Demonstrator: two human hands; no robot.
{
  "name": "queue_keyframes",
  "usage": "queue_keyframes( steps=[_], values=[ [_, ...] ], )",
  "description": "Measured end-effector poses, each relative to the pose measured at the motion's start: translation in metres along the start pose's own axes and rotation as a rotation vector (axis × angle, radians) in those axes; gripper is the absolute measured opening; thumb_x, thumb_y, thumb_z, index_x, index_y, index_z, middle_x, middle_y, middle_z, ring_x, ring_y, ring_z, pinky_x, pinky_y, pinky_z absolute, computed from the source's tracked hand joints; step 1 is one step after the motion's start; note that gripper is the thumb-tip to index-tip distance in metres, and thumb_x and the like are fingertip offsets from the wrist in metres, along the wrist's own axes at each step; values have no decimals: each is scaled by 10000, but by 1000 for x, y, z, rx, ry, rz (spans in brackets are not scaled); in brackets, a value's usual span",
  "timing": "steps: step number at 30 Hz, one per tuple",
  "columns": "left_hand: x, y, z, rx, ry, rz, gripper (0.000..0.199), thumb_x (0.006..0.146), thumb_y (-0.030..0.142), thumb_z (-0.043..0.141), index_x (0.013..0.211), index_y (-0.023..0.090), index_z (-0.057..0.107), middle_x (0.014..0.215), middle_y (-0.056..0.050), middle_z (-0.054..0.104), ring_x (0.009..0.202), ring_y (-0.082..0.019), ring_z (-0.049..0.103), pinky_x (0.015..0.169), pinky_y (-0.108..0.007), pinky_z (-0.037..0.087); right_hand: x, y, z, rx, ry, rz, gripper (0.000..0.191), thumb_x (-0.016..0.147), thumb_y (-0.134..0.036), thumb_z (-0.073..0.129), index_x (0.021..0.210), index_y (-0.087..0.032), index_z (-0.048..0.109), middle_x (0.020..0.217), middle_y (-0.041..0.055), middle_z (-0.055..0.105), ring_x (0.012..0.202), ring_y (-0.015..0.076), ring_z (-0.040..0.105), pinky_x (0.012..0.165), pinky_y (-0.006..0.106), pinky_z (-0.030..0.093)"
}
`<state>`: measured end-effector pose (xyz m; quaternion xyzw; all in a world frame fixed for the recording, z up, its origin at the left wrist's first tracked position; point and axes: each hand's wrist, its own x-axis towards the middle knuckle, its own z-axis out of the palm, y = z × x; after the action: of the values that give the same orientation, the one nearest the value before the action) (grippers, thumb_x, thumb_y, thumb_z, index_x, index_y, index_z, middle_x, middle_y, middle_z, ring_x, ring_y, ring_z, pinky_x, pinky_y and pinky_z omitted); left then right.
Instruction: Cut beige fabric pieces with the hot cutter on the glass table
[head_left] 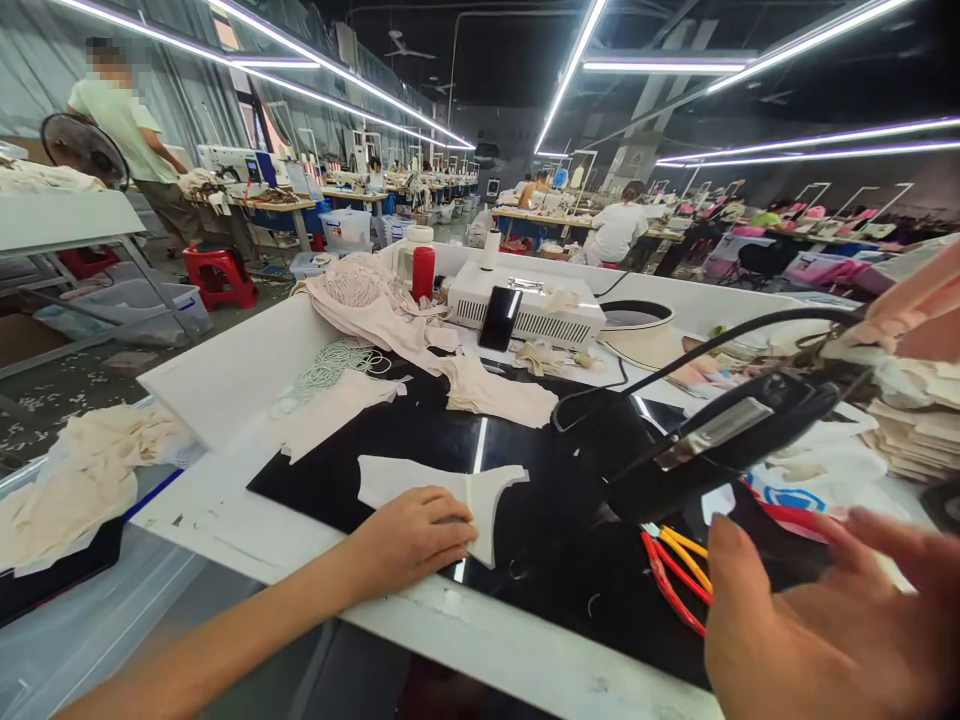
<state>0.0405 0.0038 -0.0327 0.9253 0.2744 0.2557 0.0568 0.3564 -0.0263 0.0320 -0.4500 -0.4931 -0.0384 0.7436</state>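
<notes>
My left hand (pixel 420 530) lies palm down on a white cut fabric piece (pixel 405 480) with curved edges, its fingers resting flat near the middle of it. The piece rests on a glossy black board (pixel 555 540). At the lower right, my right hand (pixel 810 610) is raised and slightly blurred, thumb and fingers spread apart. A small white scrap (pixel 718 505) shows right at its thumb tip; whether they touch I cannot tell. Beside that thumb are cutters with red and yellow handles (pixel 675 565). A dark elongated tool (pixel 720 440) with a cable stands above them.
Beige fabric pieces (pixel 495 390) and another cut piece (pixel 341 405) lie at the back of the board. Behind stand a white vented box (pixel 532 305), a phone (pixel 500 317) and a red bottle (pixel 423 273). Stacked fabric (pixel 911 430) sits right. Co-workers are farther off.
</notes>
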Motion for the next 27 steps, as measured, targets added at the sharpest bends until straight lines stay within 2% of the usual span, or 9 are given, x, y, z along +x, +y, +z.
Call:
queue_keyframes(
  steps=[1,2,4,7,10,15,20,23,27],
  values=[
    [1,1,-1,-2,0,3,191,1049,243,596,1218,190,667,1205,-76,712,1116,-223,654,1013,-367,531,5,2,5,14,5,32,930,603,-283,979,1415,-416,546,1483,57,512,1414,378,471,1125,612,477],
    [2,3,-2,2,-3,6,198,1046,244,603,1226,182,657,1202,-76,714,1109,-222,659,1007,-367,538,9,4,12,39,-76,115,948,665,-322,949,1480,-405,472,1518,73,492,1438,352,463,1135,595,471],
    [5,7,-3,30,-10,26,206,1040,244,616,1231,170,640,1185,-77,719,1095,-217,668,997,-365,550,15,8,24,129,-228,265,930,716,-428,910,1509,-351,430,1458,111,556,1360,329,562,1087,577,511],
    [13,13,-2,89,-33,113,167,1037,209,613,1192,148,629,1118,-76,729,1051,-201,679,1002,-348,553,21,11,36,250,-335,388,652,775,-496,849,1324,-275,576,1228,89,692,1095,276,716,966,530,591],
    [20,18,0,152,-64,206,114,1051,138,545,1112,143,640,1033,-72,725,988,-189,683,976,-332,559,26,11,44,266,-301,377,428,797,-418,844,1127,-262,621,1081,31,716,886,205,737,806,421,640],
    [23,19,3,145,-95,221,209,1030,49,488,1024,167,661,981,-81,710,943,-190,680,915,-326,567,28,1,55,276,-381,328,410,786,-366,854,1094,-263,604,1032,4,711,771,155,698,714,330,616],
    [20,17,11,144,-104,220,259,1017,15,466,948,163,667,960,-77,716,920,-182,673,905,-311,559,4,-16,64,408,-422,345,447,819,-324,831,1171,-267,561,913,-18,687,663,143,655,631,318,580],
    [20,18,14,68,-23,143,217,1037,70,493,947,154,672,957,-62,731,918,-174,673,903,-296,557,-18,-27,67,514,-445,402,551,856,-349,791,1314,-288,490,852,-33,656,638,151,652,584,325,580],
    [20,20,14,-132,29,-30,159,1044,163,548,985,160,696,1012,-48,750,941,-174,681,891,-295,548,-40,-38,71,633,-422,414,575,875,-369,778,1354,-295,469,836,-29,644,626,144,630,560,314,567]
  ],
)
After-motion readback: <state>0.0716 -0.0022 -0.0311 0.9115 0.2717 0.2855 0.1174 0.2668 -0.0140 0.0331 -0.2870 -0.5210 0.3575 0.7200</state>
